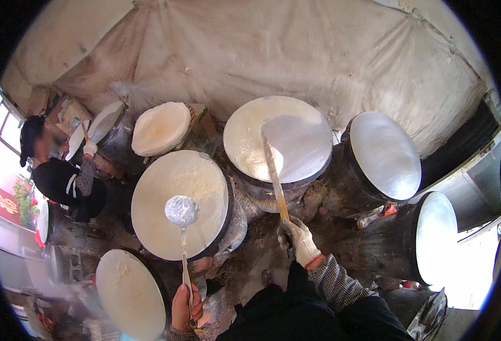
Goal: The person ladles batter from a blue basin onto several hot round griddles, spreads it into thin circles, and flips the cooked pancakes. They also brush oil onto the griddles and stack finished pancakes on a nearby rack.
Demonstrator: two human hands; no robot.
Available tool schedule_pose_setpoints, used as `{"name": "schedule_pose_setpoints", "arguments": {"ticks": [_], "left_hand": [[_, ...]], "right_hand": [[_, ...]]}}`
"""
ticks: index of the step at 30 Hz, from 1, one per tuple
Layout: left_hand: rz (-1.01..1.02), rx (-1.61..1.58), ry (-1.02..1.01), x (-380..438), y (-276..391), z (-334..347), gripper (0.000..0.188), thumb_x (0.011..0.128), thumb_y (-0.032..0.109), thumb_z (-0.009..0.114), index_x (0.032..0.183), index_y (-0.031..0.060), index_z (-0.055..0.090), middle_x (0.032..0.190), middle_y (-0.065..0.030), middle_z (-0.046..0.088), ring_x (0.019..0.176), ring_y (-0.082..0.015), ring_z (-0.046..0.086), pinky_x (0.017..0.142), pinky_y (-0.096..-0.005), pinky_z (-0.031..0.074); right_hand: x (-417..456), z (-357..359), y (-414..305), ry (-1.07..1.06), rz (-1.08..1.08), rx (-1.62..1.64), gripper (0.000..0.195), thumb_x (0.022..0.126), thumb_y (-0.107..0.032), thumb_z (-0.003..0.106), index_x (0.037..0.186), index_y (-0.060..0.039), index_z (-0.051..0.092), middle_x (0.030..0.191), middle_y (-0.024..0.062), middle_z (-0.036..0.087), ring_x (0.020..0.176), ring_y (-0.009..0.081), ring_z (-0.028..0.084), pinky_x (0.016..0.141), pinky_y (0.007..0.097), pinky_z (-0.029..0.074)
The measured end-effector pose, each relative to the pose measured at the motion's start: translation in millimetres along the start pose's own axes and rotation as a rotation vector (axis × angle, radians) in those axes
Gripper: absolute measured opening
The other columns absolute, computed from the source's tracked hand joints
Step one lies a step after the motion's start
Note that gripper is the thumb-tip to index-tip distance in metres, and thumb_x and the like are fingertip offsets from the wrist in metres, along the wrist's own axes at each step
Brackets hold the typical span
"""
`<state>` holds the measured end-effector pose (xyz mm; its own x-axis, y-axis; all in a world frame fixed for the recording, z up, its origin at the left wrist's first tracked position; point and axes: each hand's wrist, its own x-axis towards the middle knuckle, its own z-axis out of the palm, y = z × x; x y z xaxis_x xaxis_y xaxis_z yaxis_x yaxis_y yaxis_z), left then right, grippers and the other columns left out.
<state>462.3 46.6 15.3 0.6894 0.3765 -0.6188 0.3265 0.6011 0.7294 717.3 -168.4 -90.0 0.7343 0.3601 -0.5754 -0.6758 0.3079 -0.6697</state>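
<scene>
My left hand (pixel 185 303), bare, grips the handle of a metal ladle (pixel 182 211). The ladle's bowl, streaked with batter, is over a round griddle (pixel 152 204) covered by a pale, thin batter sheet. In a white knitted glove with a dark palm, my right hand (pixel 300 238) holds a wooden batter spreader (pixel 276 179). Its blade lies on a second round griddle (pixel 296 164). Pale batter (pixel 244 132) coats the left and far side of that griddle, while shiny metal shows on the right.
A stack of thin flatbreads (pixel 162 128) sits behind the griddles. At right stand two bare griddles (pixel 384 153) (pixel 437 238) on drum stoves. Another batter-covered griddle (pixel 129 294) is at lower left. A person (pixel 69 179) works at griddles on the left. A stained sheet (pixel 276 51) hangs behind.
</scene>
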Motion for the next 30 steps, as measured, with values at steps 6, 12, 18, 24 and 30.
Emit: {"name": "schedule_pose_setpoints", "arguments": {"ticks": [6,12,18,24,30], "left_hand": [[0.019,0.01,0.014,-12,-1,-7,0.031,0.098,0.036,0.035,0.095,0.0064,0.045,0.058,-0.0017,0.04,0.037,-0.0097,0.03,0.032,-0.0239,0.026],[0.028,0.053,0.013,-14,2,-3,0.032,0.098,0.036,0.035,0.096,0.0059,0.045,0.058,-0.0018,0.04,0.037,-0.0096,0.03,0.032,-0.0245,0.026],[0.018,-0.012,-0.052,-5,3,9,0.031,0.098,0.035,0.034,0.096,0.0061,0.045,0.06,-0.0016,0.04,0.037,-0.0091,0.031,0.032,-0.0241,0.026],[0.055,0.07,-0.176,16,7,43,0.032,0.098,0.035,0.032,0.095,0.0051,0.044,0.06,-0.0021,0.04,0.038,-0.0087,0.032,0.032,-0.0236,0.028],[0.04,0.089,-0.206,24,11,65,0.032,0.098,0.035,0.032,0.095,0.0056,0.045,0.06,-0.002,0.041,0.038,-0.0086,0.032,0.032,-0.0235,0.028]], "right_hand": [[48,75,50,-0.02,-0.349,-0.103,0.026,0.094,-0.02,0.05,0.116,-0.006,0.052,0.075,-0.0021,0.051,0.054,0.0063,0.045,0.044,0.0212,0.037],[36,38,42,0.018,-0.184,-0.006,0.03,0.091,-0.019,0.055,0.118,-0.0058,0.05,0.069,0.0007,0.054,0.047,0.0104,0.048,0.039,0.0234,0.038],[-31,0,-24,0.102,-0.023,-0.034,0.032,0.091,-0.022,0.055,0.12,-0.0096,0.049,0.068,0.0026,0.056,0.046,0.0117,0.051,0.038,0.0243,0.039],[7,-11,16,0.079,-0.323,-0.253,0.031,0.092,-0.021,0.054,0.121,-0.0093,0.051,0.075,0.0013,0.056,0.051,0.0092,0.049,0.043,0.0245,0.041],[-15,-51,-40,0.122,-0.074,-0.357,0.033,0.091,-0.024,0.056,0.119,-0.0081,0.051,0.077,0.0008,0.056,0.047,0.009,0.047,0.042,0.0221,0.043]]}}
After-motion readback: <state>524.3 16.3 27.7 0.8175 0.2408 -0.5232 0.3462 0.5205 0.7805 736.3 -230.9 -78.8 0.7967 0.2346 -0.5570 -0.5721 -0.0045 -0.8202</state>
